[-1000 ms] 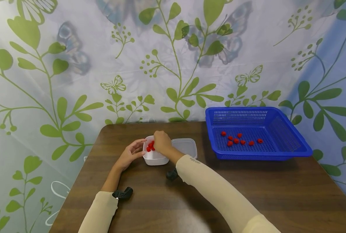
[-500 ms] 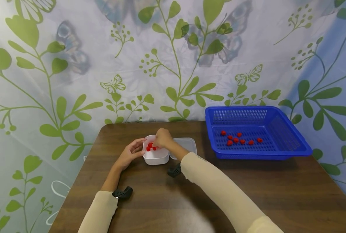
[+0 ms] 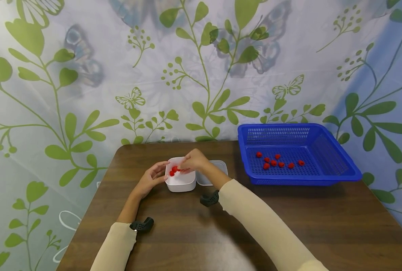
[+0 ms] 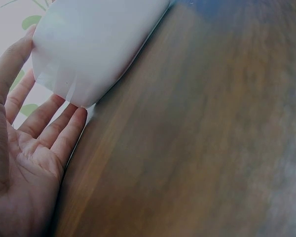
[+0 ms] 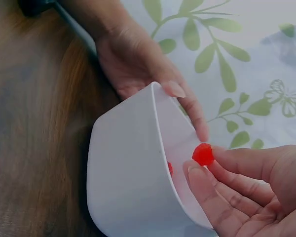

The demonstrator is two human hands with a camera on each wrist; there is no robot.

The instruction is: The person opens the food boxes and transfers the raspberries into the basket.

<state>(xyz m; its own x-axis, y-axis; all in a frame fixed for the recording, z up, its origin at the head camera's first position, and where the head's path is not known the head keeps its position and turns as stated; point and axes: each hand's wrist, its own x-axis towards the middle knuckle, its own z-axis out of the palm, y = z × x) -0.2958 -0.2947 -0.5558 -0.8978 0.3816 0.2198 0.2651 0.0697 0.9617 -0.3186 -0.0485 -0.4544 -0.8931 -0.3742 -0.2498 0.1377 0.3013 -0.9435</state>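
A white plastic container (image 3: 180, 187) stands on the table with several red raspberries (image 3: 172, 172) inside. My left hand (image 3: 150, 179) rests against its left side; in the left wrist view its fairly straight fingers (image 4: 71, 131) touch the container wall. Over the container's right side is my right hand (image 3: 194, 160). The right wrist view shows a raspberry (image 5: 203, 154) pinched between its thumb and fingertips, at the container's opening. Another raspberry (image 5: 170, 169) shows partly behind the near wall.
A translucent lid (image 3: 204, 180) lies just right of the container, partly covered by my right forearm. Further right stands a blue perforated basket (image 3: 302, 179) holding several raspberries (image 3: 273, 163). A patterned cloth (image 3: 187, 101) hangs behind the wooden table (image 3: 173, 233).
My right hand has shifted a little to the right from deeper inside the container, uncovering more of its inside. The left hand has stayed at the container's side.
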